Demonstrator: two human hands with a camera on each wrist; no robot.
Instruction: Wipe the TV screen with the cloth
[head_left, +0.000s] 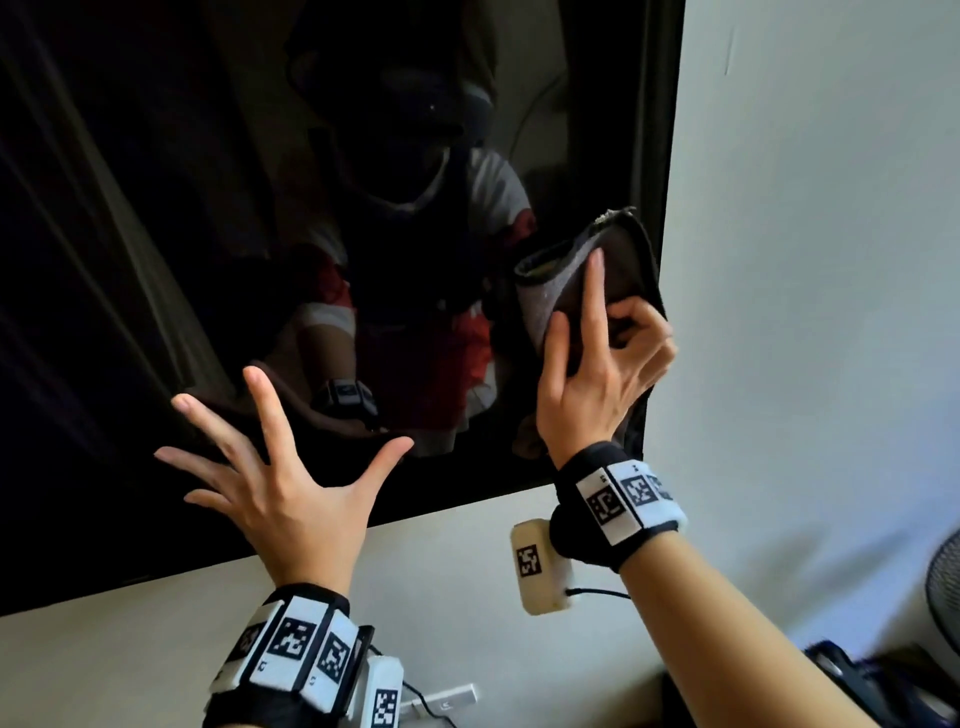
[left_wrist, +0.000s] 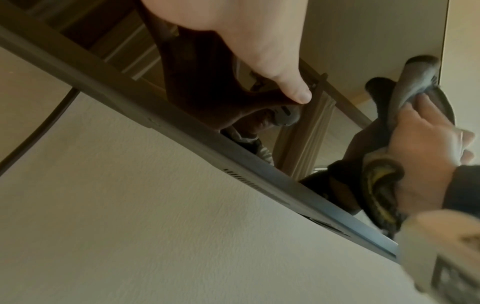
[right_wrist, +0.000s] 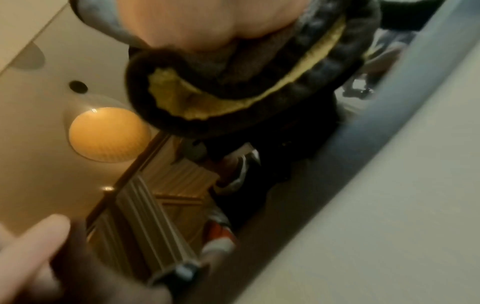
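Note:
The dark TV screen (head_left: 208, 234) hangs on the white wall and mirrors the room. My right hand (head_left: 597, 353) presses a folded grey cloth (head_left: 566, 280) with a dark edge against the screen near its right border; some fingers lie straight on it, others and the thumb curl into the fabric. The left wrist view shows the cloth (left_wrist: 413, 88) and right hand (left_wrist: 428, 148) at the screen's corner. In the right wrist view the cloth (right_wrist: 233, 86) bunches under the palm, showing a yellow inner side. My left hand (head_left: 280, 467) is spread flat on the lower screen, thumb (left_wrist: 285, 82) touching the glass.
The white wall (head_left: 805, 260) runs right of and below the TV frame (left_wrist: 182, 135). A white plug or adapter (head_left: 447, 701) with a cable sits low on the wall. A fan's edge (head_left: 943, 587) and dark clutter (head_left: 857, 680) lie at the bottom right.

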